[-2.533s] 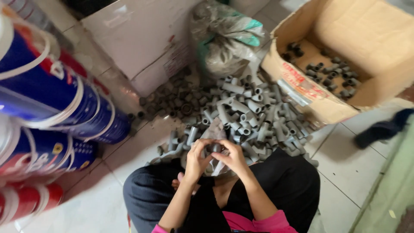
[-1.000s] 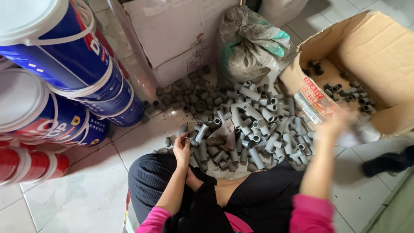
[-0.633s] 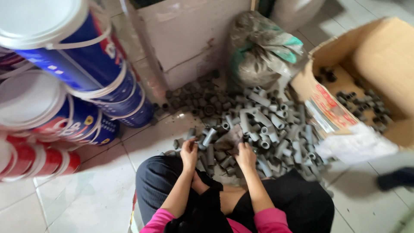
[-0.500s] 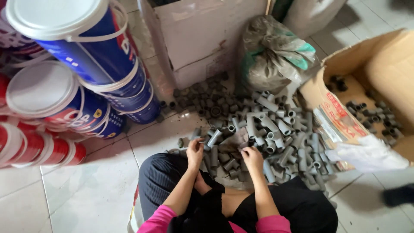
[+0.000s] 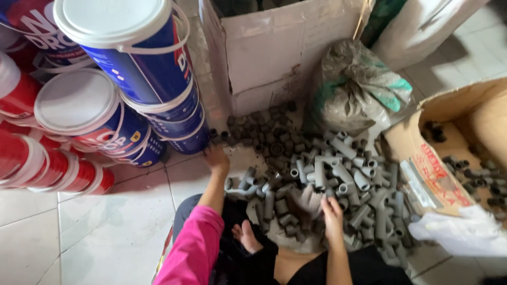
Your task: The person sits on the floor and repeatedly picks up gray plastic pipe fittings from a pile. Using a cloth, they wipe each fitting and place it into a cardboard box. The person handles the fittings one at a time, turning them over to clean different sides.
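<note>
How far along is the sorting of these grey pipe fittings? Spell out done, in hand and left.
Done: some fittings already lie in the open cardboard box. In hand: the left hand reaches the small dark pieces near the blue buckets; the right hand rests on the grey pile. Whether either grips a piece, I cannot tell. Left: most of it; the floor pile is far bigger than the box's contents.

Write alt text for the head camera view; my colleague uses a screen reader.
A seated person reaches both bare hands into a heap of grey pipe fittings on a tiled floor: left hand at its far edge, right hand in the middle. Stacked blue and red buckets stand left, an open cardboard box of fittings right.
</note>
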